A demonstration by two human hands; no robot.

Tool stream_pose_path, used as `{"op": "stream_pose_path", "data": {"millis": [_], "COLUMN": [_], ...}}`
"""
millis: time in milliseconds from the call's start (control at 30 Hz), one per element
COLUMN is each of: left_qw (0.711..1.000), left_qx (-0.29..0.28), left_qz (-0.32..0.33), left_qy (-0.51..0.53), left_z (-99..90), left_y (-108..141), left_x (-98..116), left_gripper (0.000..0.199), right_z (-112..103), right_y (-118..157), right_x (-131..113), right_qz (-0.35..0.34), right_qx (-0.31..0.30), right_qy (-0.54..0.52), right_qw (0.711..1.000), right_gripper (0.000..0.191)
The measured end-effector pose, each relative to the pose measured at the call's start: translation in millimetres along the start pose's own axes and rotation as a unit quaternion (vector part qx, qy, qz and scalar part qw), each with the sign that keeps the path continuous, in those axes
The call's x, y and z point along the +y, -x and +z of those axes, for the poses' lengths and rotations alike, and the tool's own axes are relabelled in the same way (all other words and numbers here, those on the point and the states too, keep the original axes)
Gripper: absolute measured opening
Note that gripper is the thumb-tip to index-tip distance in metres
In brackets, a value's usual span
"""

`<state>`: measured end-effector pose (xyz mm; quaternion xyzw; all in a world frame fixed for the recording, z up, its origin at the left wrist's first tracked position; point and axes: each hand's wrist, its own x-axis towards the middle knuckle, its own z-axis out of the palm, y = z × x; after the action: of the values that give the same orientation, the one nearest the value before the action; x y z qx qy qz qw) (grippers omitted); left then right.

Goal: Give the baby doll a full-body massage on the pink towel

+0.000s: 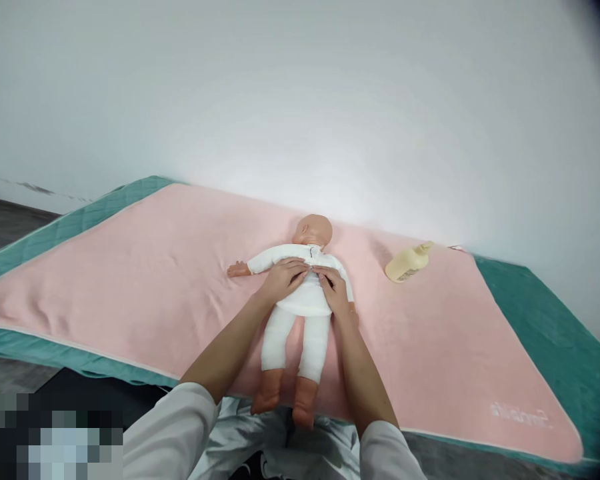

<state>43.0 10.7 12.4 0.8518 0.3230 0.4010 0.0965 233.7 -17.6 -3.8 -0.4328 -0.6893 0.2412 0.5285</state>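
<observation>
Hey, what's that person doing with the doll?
A person has both bare hands on the doll, which is dressed in white and lying on a pink blanket. The left hand and the right hand rest side by side on its white top, with their fingertips close together. The doll's face doesn't show. A pale yellow bottle is on the blanket off to the right, and neither hand is touching it.

Both hands (287,279) flat, palms down, fingertips almost meeting, forearms (367,380) angled inward.
</observation>
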Motion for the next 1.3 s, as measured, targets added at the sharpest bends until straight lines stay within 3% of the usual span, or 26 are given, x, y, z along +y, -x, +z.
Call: {"op": "stream_pose_path", "data": {"millis": [200, 467, 767, 1300], "left_qw": [1.000, 1.000, 0.999, 0.999], "left_qx": [0.004, 0.018, -0.013, -0.021], "left_qz": [-0.006, 0.011, -0.008, -0.034], "left_qy": [0.016, -0.006, -0.036, -0.021], "left_z": [0.9, -0.8, -0.5, -1.1], "left_y": [2.2, 7.9, 7.1, 6.3], "left_x": [-0.5, 0.4, -0.9, 0.9], "left_gripper": [0.025, 0.032, 0.037, 0.035], "right_z": [0.8, 1.6, 1.4, 0.9], "right_y": [2.3, 7.8, 5.9, 2.2], "right_x": [-1.4, 0.5, 4.8, 2.8], "right_qz": [0.004, -0.039, -0.040, -0.023], "right_qx": [0.002, 0.024, -0.032, -0.035], "right_qy": [0.013, 0.060, 0.075, 0.068], "right_qw": [1.000, 0.997, 0.996, 0.997], "right_gripper": [0.025, 0.029, 0.038, 0.036]}}
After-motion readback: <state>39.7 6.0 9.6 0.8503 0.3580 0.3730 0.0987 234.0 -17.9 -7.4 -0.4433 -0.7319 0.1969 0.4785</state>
